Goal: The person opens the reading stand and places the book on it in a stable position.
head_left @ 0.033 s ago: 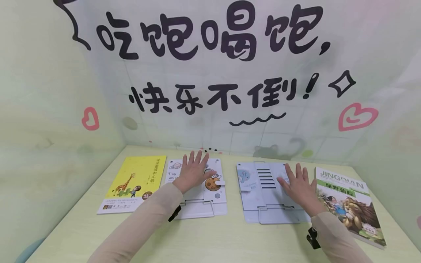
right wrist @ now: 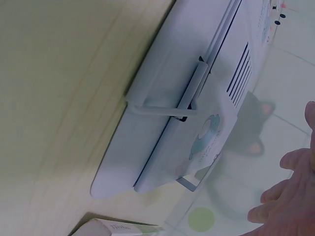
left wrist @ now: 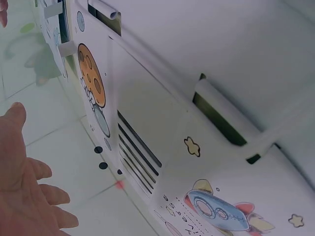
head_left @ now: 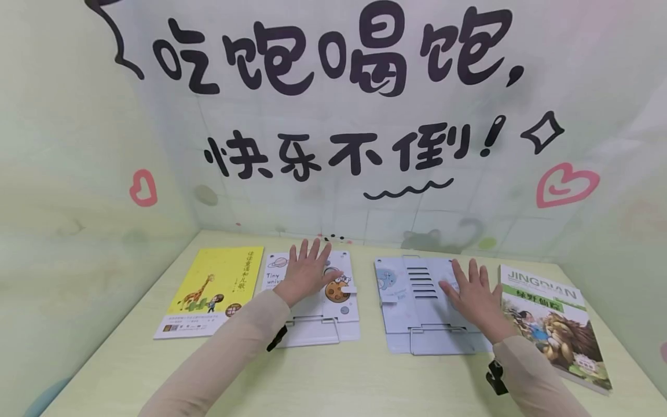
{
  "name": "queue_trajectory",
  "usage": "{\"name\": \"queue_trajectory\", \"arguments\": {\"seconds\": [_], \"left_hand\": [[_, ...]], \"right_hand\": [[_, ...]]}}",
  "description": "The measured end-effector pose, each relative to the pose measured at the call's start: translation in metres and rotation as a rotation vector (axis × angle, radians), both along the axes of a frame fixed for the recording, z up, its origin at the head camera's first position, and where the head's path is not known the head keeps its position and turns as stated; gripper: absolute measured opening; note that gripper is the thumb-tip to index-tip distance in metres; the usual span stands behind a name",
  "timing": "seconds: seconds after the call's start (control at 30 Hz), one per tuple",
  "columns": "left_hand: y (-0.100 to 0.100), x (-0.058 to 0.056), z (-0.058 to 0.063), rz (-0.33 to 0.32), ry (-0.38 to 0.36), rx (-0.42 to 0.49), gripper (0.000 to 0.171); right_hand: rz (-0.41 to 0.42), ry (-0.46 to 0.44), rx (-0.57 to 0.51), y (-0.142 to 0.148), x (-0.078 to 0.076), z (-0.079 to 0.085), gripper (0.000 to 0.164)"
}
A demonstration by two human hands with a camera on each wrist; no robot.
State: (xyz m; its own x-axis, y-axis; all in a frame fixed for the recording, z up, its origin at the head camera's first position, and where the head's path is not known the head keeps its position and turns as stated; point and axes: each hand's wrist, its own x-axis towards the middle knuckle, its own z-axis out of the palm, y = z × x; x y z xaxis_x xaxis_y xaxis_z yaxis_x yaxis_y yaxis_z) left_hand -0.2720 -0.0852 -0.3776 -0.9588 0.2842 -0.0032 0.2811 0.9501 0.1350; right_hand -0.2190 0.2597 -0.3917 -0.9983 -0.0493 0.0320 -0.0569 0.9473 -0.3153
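Note:
My left hand, fingers straight and spread, is held over a white folding book stand printed with planets. The left wrist view shows a gap between this hand and the stand's slotted panel, which also bears a rocket picture. Over a pale blue book stand with slots and a wire support, my right hand is likewise spread. In the right wrist view that hand appears apart from the stand. Neither hand holds anything; each covers part of its stand in the head view.
Left of the white stand lies a yellow book with a giraffe cover. A thicker book with a lion picture lies at the right, beside my right forearm. The light wooden table meets a printed wall covering at the back.

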Motion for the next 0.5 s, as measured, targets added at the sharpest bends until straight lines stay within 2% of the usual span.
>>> {"name": "queue_trajectory", "arguments": {"seconds": [0.33,0.5], "left_hand": [[-0.0009,-0.0028,-0.0048,0.003,-0.012,0.012,0.076],[-0.0033,-0.0008,-0.004,0.015,-0.016,0.019,0.076]], "right_hand": [[0.001,-0.001,-0.004,0.0003,0.0006,-0.0029,0.077],[0.028,0.051,-0.013,-0.0073,0.0003,-0.001,0.073]]}}
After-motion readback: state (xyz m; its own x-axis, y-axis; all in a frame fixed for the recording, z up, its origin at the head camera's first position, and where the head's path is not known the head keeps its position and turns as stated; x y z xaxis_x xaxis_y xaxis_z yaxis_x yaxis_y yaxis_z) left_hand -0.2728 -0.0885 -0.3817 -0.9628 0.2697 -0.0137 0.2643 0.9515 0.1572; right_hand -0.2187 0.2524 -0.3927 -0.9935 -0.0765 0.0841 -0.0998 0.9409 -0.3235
